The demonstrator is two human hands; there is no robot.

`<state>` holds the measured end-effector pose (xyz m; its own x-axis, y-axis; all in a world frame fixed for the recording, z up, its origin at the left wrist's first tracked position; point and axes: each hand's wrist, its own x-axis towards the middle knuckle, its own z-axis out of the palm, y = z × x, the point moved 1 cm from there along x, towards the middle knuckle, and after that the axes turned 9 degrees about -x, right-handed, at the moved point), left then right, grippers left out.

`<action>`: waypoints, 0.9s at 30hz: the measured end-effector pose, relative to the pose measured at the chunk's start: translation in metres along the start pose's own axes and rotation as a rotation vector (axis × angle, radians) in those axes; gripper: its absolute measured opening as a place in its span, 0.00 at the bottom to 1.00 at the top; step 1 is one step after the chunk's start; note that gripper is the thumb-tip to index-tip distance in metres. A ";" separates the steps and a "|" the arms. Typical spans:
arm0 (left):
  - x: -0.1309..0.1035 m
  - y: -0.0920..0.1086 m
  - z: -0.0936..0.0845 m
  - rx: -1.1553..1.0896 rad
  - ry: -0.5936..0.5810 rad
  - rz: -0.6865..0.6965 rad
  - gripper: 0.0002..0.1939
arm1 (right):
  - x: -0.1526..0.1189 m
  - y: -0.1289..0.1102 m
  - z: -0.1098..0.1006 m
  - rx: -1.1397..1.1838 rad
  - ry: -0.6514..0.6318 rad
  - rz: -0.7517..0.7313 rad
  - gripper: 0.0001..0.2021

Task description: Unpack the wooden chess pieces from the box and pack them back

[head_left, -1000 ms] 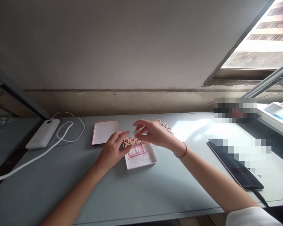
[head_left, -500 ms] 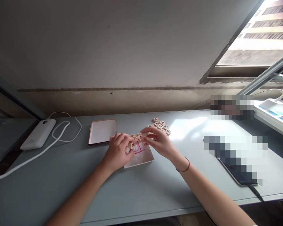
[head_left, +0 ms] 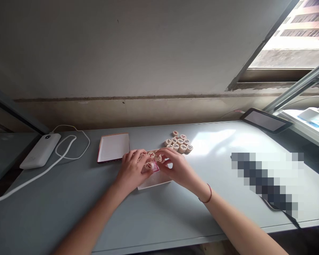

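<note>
A shallow white box (head_left: 154, 182) lies on the grey table, with several round wooden pieces bearing red characters at its far side. My left hand (head_left: 133, 169) reaches over the box's left side, its thumb and fingers closed around a wooden piece (head_left: 148, 165). From the right, my right hand (head_left: 177, 166) has its thumb and fingertips on another round piece (head_left: 158, 158) at the far edge. One more red-marked piece (head_left: 151, 154) shows between the hands. Behind my right hand stands a cluster of wooden pieces (head_left: 180, 141).
An open box lid (head_left: 113, 148) lies at the back left. Further left are a white power bank (head_left: 40, 151) and its cable (head_left: 49, 172). A dark-framed tablet (head_left: 266, 120) stands at the back right, and a blurred-out device (head_left: 266, 184) lies on the right.
My right hand has moved down and left, its fingers closing on a piece at the box's far side. The piece by my left thumb now shows its face. The view has shifted slightly.
</note>
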<state>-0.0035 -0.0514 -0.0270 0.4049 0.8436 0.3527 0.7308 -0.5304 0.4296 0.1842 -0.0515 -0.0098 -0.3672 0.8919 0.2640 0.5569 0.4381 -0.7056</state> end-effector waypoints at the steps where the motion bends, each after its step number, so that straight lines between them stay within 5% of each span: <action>1: 0.000 -0.002 -0.002 -0.038 -0.027 0.002 0.16 | 0.000 0.000 0.003 -0.056 -0.003 -0.032 0.12; 9: -0.003 -0.020 -0.020 -0.163 -0.224 -0.026 0.26 | 0.003 -0.003 0.023 -0.393 -0.016 -0.311 0.05; 13: -0.002 -0.022 -0.018 -0.153 -0.224 -0.025 0.24 | 0.003 -0.002 0.027 -0.528 -0.031 -0.284 0.10; 27: 0.001 -0.029 -0.011 -0.112 -0.222 -0.001 0.25 | 0.011 -0.001 0.039 -0.590 0.009 -0.260 0.04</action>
<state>-0.0302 -0.0360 -0.0295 0.5238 0.8354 0.1665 0.6708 -0.5250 0.5238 0.1506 -0.0463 -0.0323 -0.5409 0.7478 0.3850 0.7673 0.6262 -0.1382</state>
